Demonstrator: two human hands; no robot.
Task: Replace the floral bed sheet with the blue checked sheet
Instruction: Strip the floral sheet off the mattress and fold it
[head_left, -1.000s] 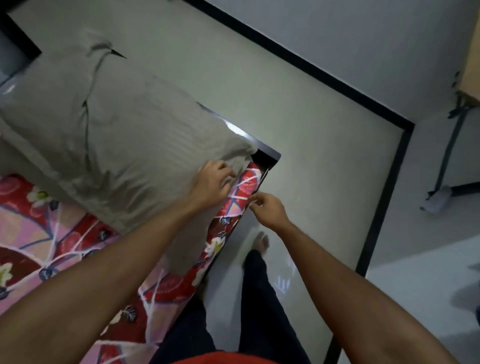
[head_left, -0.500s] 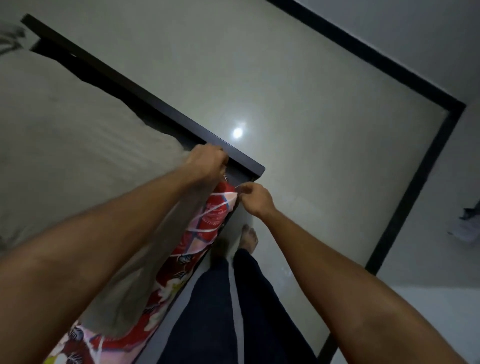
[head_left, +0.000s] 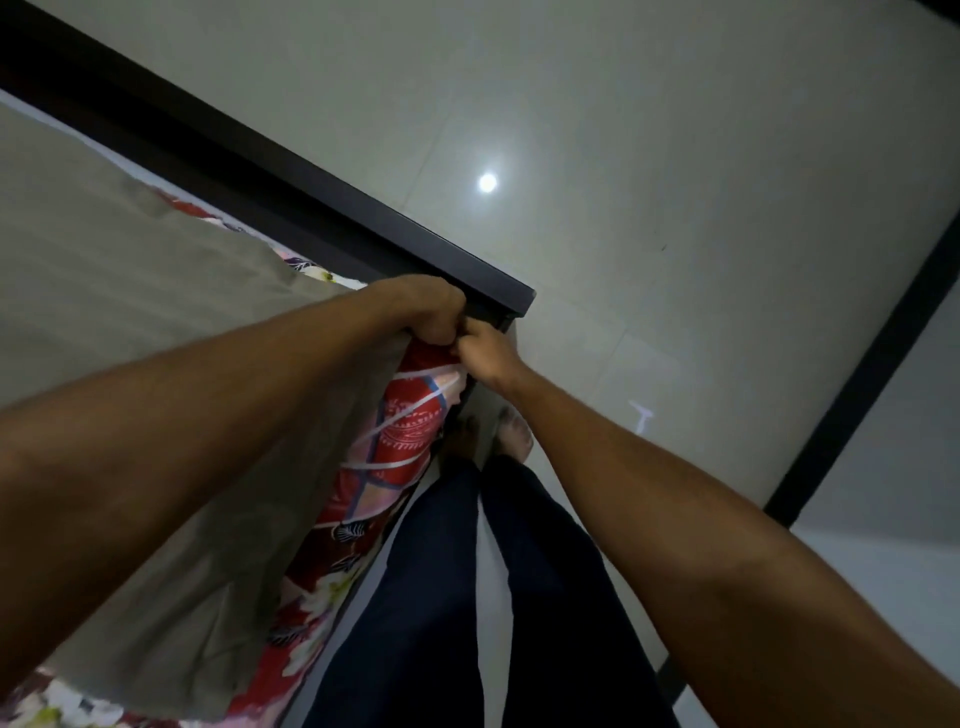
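Floral sheet (head_left: 410, 431) on bed, its corner at dark bed frame (head_left: 415, 234), grey pillow (head_left: 130, 291) lying over it. Left hand (head_left: 431, 312) and right hand (head_left: 485, 351) touching, both curled on sheet corner. Cloth soft, light, probably tucked snug; best gripped by bunched corner hem

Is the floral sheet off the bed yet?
No: the sheet covers the bed edge; left hand and right hand grip its corner.

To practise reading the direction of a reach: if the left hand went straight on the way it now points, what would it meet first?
Most likely the corner of the dark bed frame, just past the left hand, which grips the floral sheet; depth is unclear.
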